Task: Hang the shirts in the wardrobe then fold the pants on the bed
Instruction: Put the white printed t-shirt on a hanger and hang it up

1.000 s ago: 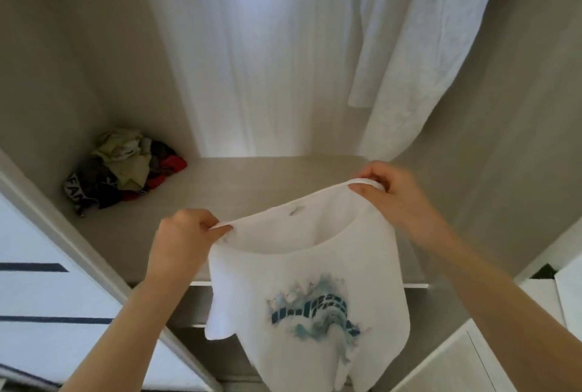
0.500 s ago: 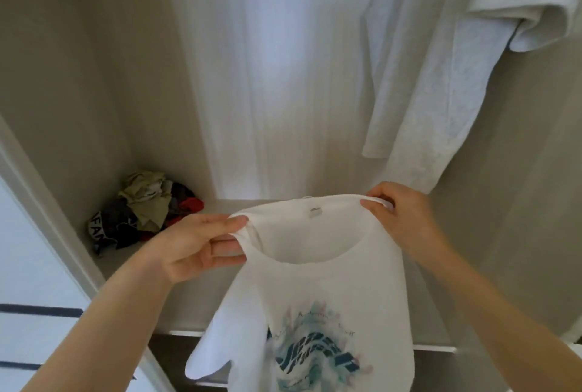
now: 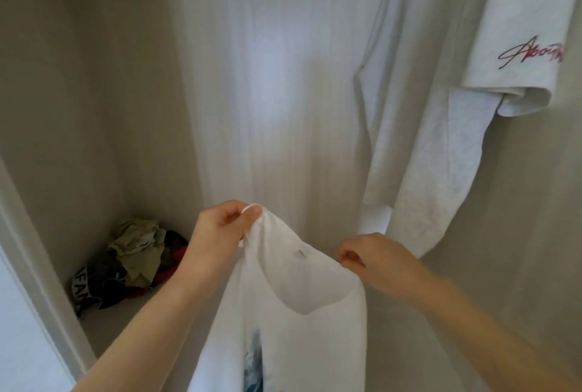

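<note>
My left hand [image 3: 217, 234] and right hand [image 3: 374, 258] pinch the white shirt [image 3: 302, 313] at its shoulders, in front of the wardrobe [image 3: 78, 108]. It hangs limp, light and thin. I judge it will sag wherever unsupported, so the shoulder seams beside the collar are the hold.

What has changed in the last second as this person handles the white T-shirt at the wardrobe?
Both hands have lifted the printed white T-shirt from below the clothes pile to level with it. The left hand now sits higher than the right hand, and they have drawn closer together. Unchanged: both hands grip the shirt's top edge, the pile lies in the corner, the red-script shirt hangs.
</note>
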The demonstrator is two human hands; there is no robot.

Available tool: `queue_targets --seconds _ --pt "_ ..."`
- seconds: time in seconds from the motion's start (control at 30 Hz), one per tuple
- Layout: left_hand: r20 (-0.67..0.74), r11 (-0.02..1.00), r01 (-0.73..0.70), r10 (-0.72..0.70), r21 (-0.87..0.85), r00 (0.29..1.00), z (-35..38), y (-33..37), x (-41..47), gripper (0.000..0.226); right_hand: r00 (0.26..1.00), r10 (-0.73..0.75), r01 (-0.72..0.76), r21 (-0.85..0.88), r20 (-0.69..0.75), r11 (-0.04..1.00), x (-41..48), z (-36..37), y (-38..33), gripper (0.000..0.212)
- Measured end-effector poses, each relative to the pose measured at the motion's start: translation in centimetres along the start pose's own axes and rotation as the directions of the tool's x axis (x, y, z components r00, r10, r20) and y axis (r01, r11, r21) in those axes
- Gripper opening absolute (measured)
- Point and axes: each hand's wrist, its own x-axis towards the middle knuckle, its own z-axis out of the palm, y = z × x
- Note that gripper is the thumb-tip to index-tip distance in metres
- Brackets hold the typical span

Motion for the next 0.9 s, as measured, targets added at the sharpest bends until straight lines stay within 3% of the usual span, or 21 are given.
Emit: queue_targets --seconds 0.23,0.43,0.63,0.9 --pt "0.038 0.976 -0.202 0.200 0.076 0.979 0.7 3.6 4.5 0.026 0.964 -0.090 0.092 -0.006 -0.250 0.996 4.3 -7.9 -3.3 0.033" --pt "0.067 0.882 -0.409 0.405 0.234 0.912 0.2 8.1 8.5 0.025 0.845 -0.141 0.113 -0.085 -0.516 0.990 8.3 -16.9 -4.7 0.034" --pt "0.080 0.853 -0.456 0.452 0.254 0.889 0.3 11.6 12.4 0.023 0.730 -0.147 0.091 -0.119 -0.667 0.989 11.6 -24.2 -5.4 0.034" --pt "0.090 0.866 -0.476 0.467 0.155 0.880 1.8 16.4 16.5 0.022 0.612 -0.176 -0.015 -0.234 -0.771 0.972 13.2 -31.2 -5.0 0.033"
